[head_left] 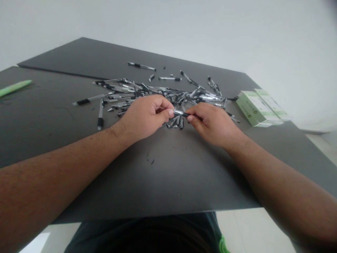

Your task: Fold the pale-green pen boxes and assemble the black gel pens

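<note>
Between my two hands is a pen (180, 112) with a clear barrel and a dark end, held roughly level above the table. My left hand (147, 114) pinches its left end between thumb and fingers. At the dark right end, the thumb and fingers of my right hand (210, 121) are closed on it. Just beyond the hands spreads a loose pile of pens and pen parts (123, 95), clear with black grips. Several short pen caps (177, 122) lie beneath the held pen. My fingers hide part of its length.
Two pale green and white boxes (259, 109) stand side by side on the right of the dark grey table (158, 186). A green object (15, 88) lies at the far left. Single pens (100, 116) lie around the pile. A pale wall (168, 28) rises behind the table.
</note>
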`<state>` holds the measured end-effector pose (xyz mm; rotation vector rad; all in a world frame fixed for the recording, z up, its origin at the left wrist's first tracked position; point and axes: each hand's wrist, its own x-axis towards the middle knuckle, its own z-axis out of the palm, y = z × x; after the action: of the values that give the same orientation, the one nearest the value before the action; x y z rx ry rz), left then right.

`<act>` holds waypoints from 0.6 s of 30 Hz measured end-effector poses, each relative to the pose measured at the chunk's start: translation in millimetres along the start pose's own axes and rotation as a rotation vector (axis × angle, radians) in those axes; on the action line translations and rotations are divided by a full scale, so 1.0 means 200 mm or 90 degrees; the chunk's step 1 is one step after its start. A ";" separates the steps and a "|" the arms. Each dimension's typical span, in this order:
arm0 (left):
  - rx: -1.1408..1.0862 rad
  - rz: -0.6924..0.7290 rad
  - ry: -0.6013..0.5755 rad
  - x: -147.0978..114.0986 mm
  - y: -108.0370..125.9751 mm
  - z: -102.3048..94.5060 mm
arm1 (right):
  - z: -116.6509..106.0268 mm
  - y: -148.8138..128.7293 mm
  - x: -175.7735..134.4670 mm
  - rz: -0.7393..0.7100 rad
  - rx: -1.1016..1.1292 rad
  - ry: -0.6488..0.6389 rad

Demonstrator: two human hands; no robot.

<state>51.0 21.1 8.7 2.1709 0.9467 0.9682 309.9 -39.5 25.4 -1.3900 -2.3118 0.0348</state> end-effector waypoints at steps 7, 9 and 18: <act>-0.008 0.006 -0.002 0.01 0.01 0.00 | 0.00 0.00 0.00 -0.014 0.004 0.000; -0.008 0.005 -0.002 0.01 0.01 -0.01 | -0.01 0.00 0.00 -0.016 0.007 -0.002; -0.010 0.000 -0.025 0.01 0.00 -0.02 | -0.01 -0.01 0.00 -0.019 0.012 -0.003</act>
<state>49.7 23.2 11.7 2.1693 0.9178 0.9271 309.4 -40.1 26.6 -1.3472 -2.3294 0.0499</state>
